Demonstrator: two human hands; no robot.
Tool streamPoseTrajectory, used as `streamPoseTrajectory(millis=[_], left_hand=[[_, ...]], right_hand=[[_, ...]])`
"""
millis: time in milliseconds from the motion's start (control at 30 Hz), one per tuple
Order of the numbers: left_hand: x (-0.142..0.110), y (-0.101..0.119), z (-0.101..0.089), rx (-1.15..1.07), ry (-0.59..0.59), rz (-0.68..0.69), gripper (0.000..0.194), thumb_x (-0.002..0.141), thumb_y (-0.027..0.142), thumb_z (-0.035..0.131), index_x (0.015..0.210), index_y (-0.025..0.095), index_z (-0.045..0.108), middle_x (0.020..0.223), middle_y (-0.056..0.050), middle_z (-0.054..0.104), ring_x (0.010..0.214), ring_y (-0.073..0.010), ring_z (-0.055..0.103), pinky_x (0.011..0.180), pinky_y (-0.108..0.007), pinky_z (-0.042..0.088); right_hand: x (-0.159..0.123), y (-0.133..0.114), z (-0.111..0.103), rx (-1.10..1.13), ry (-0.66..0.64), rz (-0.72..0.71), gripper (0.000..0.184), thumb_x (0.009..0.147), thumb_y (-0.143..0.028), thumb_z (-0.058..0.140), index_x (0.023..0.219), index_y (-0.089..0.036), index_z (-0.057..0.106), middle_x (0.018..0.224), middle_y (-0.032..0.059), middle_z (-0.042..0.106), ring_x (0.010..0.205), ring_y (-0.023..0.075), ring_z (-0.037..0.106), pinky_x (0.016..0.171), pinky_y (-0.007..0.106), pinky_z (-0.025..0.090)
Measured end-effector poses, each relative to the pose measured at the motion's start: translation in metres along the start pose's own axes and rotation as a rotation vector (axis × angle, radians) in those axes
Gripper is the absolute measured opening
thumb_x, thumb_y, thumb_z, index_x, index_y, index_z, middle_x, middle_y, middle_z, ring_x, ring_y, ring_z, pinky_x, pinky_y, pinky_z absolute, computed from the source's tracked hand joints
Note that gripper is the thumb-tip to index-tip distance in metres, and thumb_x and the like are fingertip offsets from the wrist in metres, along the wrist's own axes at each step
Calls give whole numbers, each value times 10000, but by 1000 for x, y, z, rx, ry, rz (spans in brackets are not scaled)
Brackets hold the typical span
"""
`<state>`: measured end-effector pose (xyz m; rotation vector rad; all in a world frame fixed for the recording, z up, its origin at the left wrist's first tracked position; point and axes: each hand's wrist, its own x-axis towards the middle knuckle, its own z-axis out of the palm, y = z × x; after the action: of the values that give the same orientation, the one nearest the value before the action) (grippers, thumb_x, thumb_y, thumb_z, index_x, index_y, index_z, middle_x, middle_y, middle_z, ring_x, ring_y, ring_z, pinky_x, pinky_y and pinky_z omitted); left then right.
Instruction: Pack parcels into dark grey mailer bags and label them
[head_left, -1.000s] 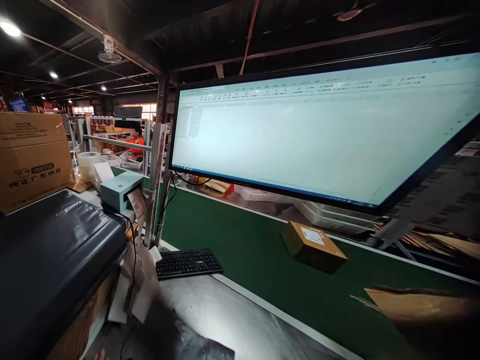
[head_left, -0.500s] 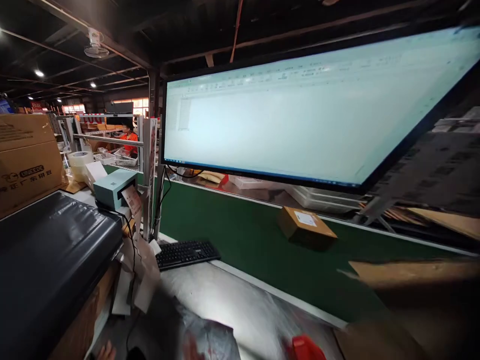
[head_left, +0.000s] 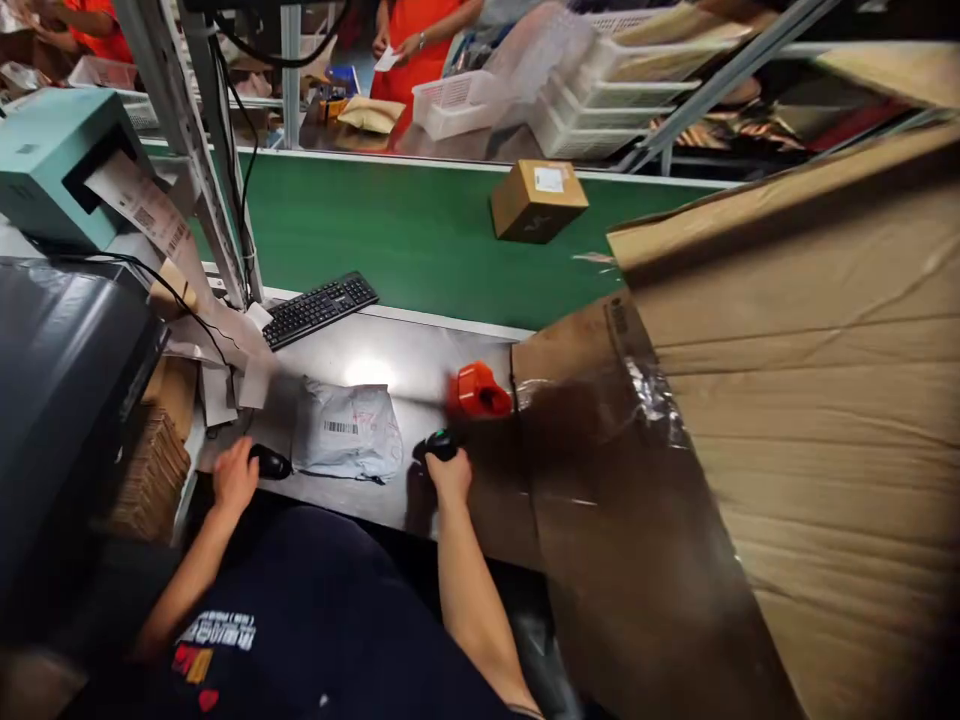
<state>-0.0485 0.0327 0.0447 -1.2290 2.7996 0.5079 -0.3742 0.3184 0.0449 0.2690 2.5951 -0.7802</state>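
My right hand (head_left: 452,476) is closed around a black handheld barcode scanner (head_left: 439,444) with a small green light, at the right of the metal bench. My left hand (head_left: 234,476) is open at the bench's left front edge, beside a black computer mouse (head_left: 271,462); whether the fingers touch it I cannot tell. Between my hands a grey plastic mailer bag (head_left: 346,428) lies flat, showing a barcode label and red handwriting. An orange-red tape dispenser (head_left: 480,390) stands just beyond the scanner.
A large open carton (head_left: 810,340) fills the right side. Behind the bench, a small box (head_left: 536,205) sits on the green conveyor belt (head_left: 375,220). A black keyboard (head_left: 319,308) and a label printer (head_left: 71,165) are at left. A person in orange (head_left: 424,45) stands beyond.
My view has tilted down from the monitor to the bench. Both hands now show fully, with the scanner visible in the right one.
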Motion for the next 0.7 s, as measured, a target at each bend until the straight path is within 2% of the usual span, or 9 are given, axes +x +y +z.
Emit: streamPoseTrajectory(millis=[33,100,167,233,333,467,600,700], left_hand=[[2,24,3,-17,20,129,488,1032,267,489,1499,150,574,1556,-170,593,1421,-312,581,1212,-480,460],[7,73,9,-15,-42,346,521,1015,266,545,1528,179,545,1611,-147,541,1472,-293,527,1238,-470,431],[12,109,15,35,-134,439,587,982,243,602,1559,194,510,1669,-159,459,1524,-322,461,1261,-519,391],[15,127,18,76,-181,447,628,963,226,621,1576,191,489,1696,-188,402,1544,-363,424,1261,-561,371],[17,121,16,63,-162,387,602,972,224,594,1564,156,504,1685,-224,403,1520,-388,449,1261,-569,358],[17,86,7,2,-109,260,531,986,245,568,1507,140,561,1636,-230,475,1456,-382,521,1235,-564,390],[11,56,3,-51,-41,195,466,997,250,539,1437,123,626,1584,-230,538,1399,-385,569,1174,-551,452],[5,48,-3,-128,40,196,421,999,257,540,1388,155,668,1537,-199,594,1339,-368,612,1138,-542,484]], right_hand=[[-4,-4,-1,44,-41,-7,473,845,-246,640,1276,-53,607,1202,269,704,1151,358,703,951,427,580],[-23,-11,-1,137,-156,-27,322,855,-342,672,1082,-112,670,875,139,742,827,263,735,736,336,590],[-54,-20,2,245,-311,-56,328,826,-471,720,907,-156,674,627,39,654,578,188,633,577,293,527],[-89,-31,8,363,-472,-97,418,747,-579,770,809,-182,654,514,-15,567,476,146,528,507,279,459],[-129,-45,17,472,-591,-143,504,661,-668,784,767,-200,628,467,-47,505,444,120,449,479,272,382],[-152,-49,13,475,-551,-106,568,632,-741,783,734,-216,593,454,-63,461,444,115,419,478,273,335],[-167,-35,-3,480,-544,-80,617,640,-794,777,676,-214,569,486,-35,487,472,125,446,518,295,383],[-165,-14,-12,478,-520,-68,626,666,-814,739,707,-208,588,532,-7,528,510,151,493,561,316,449]])
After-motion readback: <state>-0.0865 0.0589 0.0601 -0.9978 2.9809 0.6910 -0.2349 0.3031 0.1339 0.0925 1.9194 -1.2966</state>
